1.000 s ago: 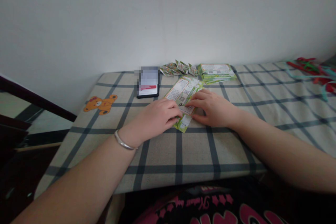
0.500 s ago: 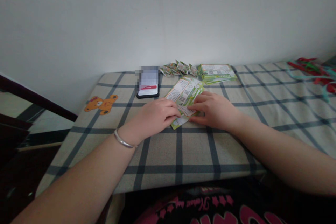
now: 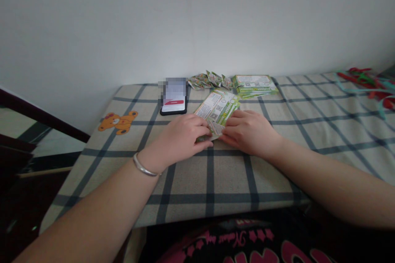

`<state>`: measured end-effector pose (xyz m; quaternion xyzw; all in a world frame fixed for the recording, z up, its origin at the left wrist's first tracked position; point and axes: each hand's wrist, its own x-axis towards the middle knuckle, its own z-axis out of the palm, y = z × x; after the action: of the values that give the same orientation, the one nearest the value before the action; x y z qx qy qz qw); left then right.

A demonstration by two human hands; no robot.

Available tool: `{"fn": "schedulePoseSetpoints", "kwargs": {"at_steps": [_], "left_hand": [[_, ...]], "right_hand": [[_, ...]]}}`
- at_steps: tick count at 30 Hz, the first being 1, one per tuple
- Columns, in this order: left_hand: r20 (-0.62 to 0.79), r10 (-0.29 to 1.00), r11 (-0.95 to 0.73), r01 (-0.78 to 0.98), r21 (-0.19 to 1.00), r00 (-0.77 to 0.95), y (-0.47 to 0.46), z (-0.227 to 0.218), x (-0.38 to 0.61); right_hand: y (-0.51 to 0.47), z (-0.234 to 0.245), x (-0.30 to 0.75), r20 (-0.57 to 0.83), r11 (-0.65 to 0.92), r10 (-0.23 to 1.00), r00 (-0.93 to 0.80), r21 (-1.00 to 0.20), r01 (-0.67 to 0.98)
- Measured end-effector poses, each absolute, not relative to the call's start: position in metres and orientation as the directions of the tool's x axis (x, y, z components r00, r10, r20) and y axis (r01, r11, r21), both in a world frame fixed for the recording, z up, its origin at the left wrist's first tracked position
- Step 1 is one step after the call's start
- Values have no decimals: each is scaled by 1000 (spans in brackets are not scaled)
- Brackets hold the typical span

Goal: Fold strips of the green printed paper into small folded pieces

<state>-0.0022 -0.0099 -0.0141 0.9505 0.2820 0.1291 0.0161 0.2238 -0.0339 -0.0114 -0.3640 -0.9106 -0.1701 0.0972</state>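
A green and white printed paper leaflet [image 3: 218,110] lies on the checked tablecloth [image 3: 216,172] in front of me. My left hand [image 3: 182,137], with a silver bangle [image 3: 142,165] at the wrist, has its fingers curled on the leaflet's near corner. My right hand [image 3: 248,131] presses the same near end from the right, fingertips pinched against the paper. Both hands meet over the leaflet's folded lower edge, which they mostly hide.
A black phone [image 3: 174,98] lies behind my left hand. Several small folded paper pieces [image 3: 210,80] and a stack of leaflets [image 3: 254,84] sit by the wall. Red and green ribbons [image 3: 370,80] lie at the far right. A bear print [image 3: 119,122] marks the cloth.
The leaflet's near end has been folded up and drawn under my fingers; less paper shows below my hands. Both hands have closed in toward each other.
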Motion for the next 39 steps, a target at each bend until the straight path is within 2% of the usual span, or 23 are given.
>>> {"fn": "schedulePoseSetpoints", "kwargs": {"at_steps": [6,12,24,39], "left_hand": [[211,591,-794,607,-17,779,-17,-7,-2],[227,605,-772,632,-69,763,-18,-7,-2],[243,642,-748,664,-11,727,-15,-11,1],[258,705,-700,705,109,660,-13,-14,1]], "right_hand": [[-34,-12,222,303,690,611,-731,249,680],[-32,-14,222,306,681,622,-721,244,691],[-33,-15,214,272,669,708,-652,36,742],[-26,-18,214,282,632,741,-609,10,775]]}}
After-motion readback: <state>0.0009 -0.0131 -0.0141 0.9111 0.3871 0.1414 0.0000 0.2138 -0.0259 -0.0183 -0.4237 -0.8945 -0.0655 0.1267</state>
